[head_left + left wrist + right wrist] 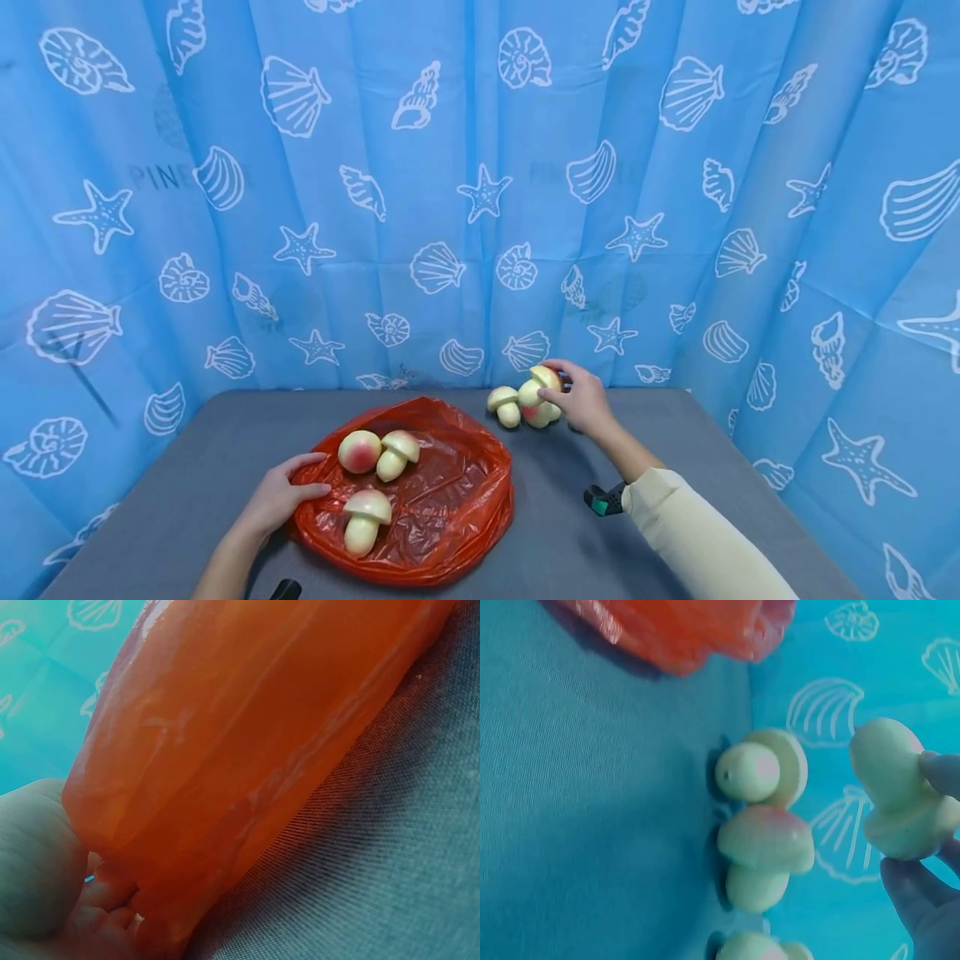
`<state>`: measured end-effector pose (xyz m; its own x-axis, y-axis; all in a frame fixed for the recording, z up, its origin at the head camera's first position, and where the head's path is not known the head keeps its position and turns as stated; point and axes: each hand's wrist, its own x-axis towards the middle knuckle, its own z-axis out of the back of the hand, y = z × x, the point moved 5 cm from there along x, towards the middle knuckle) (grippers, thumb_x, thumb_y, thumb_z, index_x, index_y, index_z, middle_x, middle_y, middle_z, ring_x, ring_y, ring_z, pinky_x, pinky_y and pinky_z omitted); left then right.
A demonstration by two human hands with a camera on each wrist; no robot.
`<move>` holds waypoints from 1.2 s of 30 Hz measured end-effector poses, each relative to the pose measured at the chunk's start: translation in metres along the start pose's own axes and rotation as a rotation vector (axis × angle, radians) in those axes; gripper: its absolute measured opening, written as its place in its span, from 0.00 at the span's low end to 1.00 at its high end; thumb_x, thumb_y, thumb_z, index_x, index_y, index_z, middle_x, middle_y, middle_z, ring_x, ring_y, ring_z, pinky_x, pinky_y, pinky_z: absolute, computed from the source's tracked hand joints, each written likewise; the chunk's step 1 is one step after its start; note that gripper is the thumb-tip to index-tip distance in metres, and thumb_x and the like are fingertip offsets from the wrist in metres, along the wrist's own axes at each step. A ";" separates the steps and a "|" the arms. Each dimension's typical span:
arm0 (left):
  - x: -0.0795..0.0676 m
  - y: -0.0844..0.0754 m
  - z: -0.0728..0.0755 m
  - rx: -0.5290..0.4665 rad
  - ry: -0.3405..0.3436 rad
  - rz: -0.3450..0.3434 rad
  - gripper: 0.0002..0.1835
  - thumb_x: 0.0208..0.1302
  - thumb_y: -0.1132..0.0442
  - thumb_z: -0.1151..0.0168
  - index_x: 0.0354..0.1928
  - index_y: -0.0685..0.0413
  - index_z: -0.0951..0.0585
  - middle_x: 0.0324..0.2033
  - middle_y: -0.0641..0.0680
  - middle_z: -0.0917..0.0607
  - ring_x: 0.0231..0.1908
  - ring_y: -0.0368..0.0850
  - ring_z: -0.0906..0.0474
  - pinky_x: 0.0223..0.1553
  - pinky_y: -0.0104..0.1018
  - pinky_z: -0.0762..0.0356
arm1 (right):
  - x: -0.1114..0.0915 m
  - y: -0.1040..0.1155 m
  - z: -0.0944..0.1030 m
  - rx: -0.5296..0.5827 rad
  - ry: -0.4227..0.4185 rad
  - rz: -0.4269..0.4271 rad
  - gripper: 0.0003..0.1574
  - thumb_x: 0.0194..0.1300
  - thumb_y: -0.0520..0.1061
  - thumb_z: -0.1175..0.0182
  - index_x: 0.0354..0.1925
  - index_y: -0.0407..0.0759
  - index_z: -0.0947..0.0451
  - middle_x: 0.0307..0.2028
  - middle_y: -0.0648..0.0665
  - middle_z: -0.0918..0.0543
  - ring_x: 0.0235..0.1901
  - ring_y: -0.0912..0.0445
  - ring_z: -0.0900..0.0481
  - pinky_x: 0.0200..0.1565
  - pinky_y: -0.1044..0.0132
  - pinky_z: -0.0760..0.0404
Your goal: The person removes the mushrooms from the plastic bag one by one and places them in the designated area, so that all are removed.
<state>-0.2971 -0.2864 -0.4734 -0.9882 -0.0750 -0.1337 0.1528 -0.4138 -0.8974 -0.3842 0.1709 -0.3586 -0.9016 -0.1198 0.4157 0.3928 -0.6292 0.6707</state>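
Note:
A red plastic bag [450,517] lies spread with its mouth facing up. My left hand [276,498] grips its left rim, thumb on the inner side; in the left wrist view the bag's wall hides part of the fingers. Inside are three toy mushrooms, pale with pink-tinged caps: one cap-up [360,452], one beside it [400,456], and one nearer me [367,521]. At the back of the table my right hand [588,402] pinches another mushroom [891,769] between thumb and fingers, raised off the table. Below it sit more mushrooms [765,840], close together.
The grey cloth-covered table [555,533] carries everything. A blue curtain with white shell prints [480,250] hangs right behind its back edge and along both sides. A black strap with a green patch [603,500] is on my right wrist.

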 end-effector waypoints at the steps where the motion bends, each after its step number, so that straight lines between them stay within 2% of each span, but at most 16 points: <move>1: 0.000 0.000 0.000 -0.001 -0.001 0.000 0.34 0.59 0.56 0.31 0.66 0.61 0.30 0.64 0.74 0.35 0.54 0.65 0.29 0.41 0.47 0.17 | 0.000 -0.003 0.003 -0.008 -0.012 0.000 0.30 0.59 0.40 0.30 0.60 0.40 0.24 0.52 0.35 0.20 0.47 0.42 0.20 0.40 0.54 0.18; 9: 0.001 0.000 -0.001 -0.003 -0.001 -0.002 0.34 0.59 0.57 0.31 0.66 0.61 0.31 0.63 0.74 0.35 0.54 0.64 0.28 0.40 0.47 0.17 | 0.000 -0.025 0.026 -0.080 -0.048 -0.013 0.31 0.59 0.39 0.31 0.60 0.37 0.25 0.51 0.33 0.21 0.46 0.42 0.21 0.40 0.52 0.18; 15: 0.000 0.000 -0.001 0.015 -0.005 0.006 0.35 0.59 0.56 0.31 0.66 0.61 0.31 0.64 0.74 0.36 0.55 0.67 0.30 0.40 0.48 0.17 | -0.001 -0.043 0.041 -0.136 -0.078 -0.036 0.32 0.60 0.40 0.32 0.61 0.36 0.27 0.52 0.32 0.22 0.45 0.41 0.23 0.41 0.50 0.20; 31: -0.001 0.000 -0.001 0.015 -0.009 -0.009 0.35 0.58 0.56 0.30 0.65 0.62 0.30 0.63 0.74 0.35 0.56 0.67 0.31 0.43 0.50 0.18 | -0.012 -0.088 0.067 -0.210 -0.175 -0.097 0.31 0.60 0.41 0.31 0.60 0.34 0.26 0.47 0.32 0.20 0.41 0.42 0.23 0.39 0.51 0.24; 36: -0.001 -0.001 -0.001 0.023 -0.006 -0.005 0.35 0.58 0.56 0.30 0.66 0.62 0.30 0.64 0.74 0.36 0.57 0.68 0.32 0.44 0.51 0.19 | -0.017 -0.097 0.072 -0.206 -0.194 -0.132 0.30 0.60 0.41 0.32 0.59 0.34 0.26 0.48 0.31 0.21 0.41 0.41 0.24 0.38 0.51 0.25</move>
<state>-0.2965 -0.2846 -0.4728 -0.9889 -0.0781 -0.1263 0.1478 -0.4349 -0.8882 -0.3938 0.2896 -0.3870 -0.8831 0.1098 0.4561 0.2118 -0.7742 0.5964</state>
